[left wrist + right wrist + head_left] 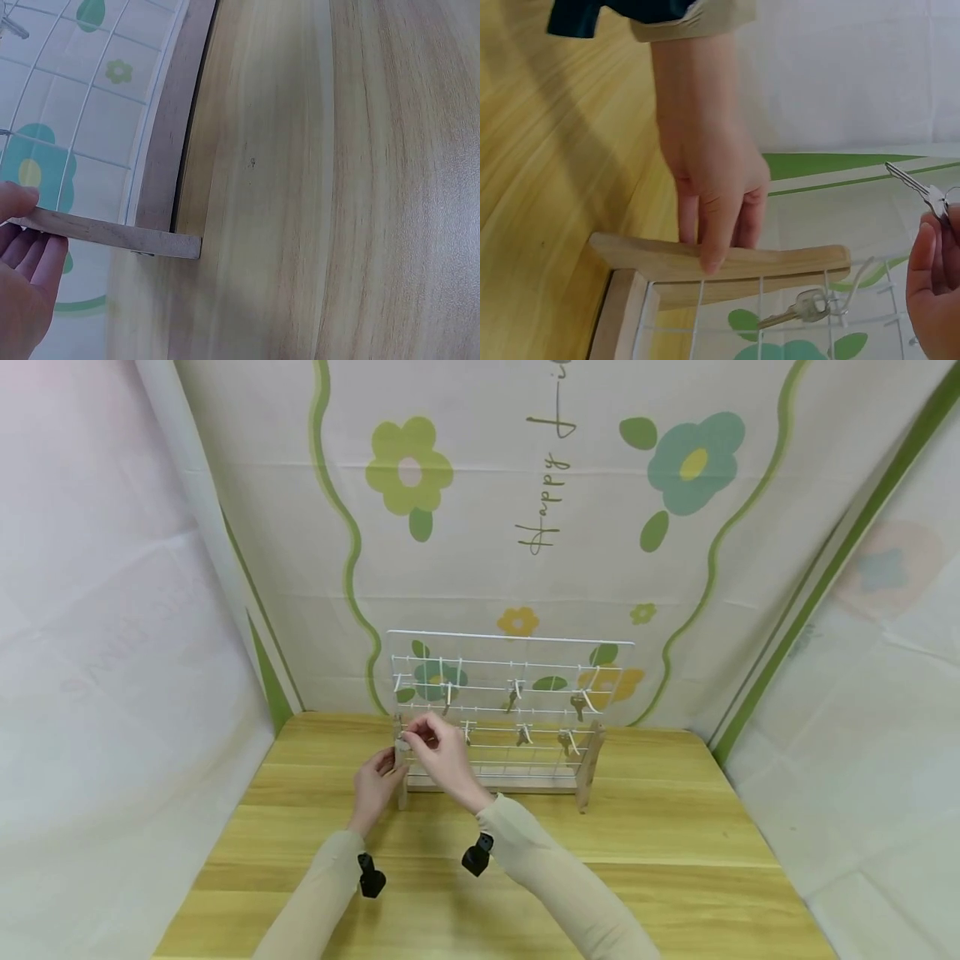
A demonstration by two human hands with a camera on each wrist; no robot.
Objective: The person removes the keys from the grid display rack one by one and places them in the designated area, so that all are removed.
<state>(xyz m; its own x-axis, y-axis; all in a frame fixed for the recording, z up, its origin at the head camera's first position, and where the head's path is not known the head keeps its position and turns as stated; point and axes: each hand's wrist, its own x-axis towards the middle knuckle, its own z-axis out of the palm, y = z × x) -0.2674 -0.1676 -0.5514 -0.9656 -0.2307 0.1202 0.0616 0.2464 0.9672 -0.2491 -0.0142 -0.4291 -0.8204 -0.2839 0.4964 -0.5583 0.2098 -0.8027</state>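
Left hand [375, 777] fingers extended; right hand [442, 750] fingers pinched.

Soft, even light fills all three views, bright and without glare. Faint shadows lie on the wooden table [675, 827] beneath the sleeves. The head view bends straight lines at its edges. In the right wrist view the right hand [936, 289] is blurred by closeness.

Wooden table [675, 843]; wire key rack [510, 710] standing on it.
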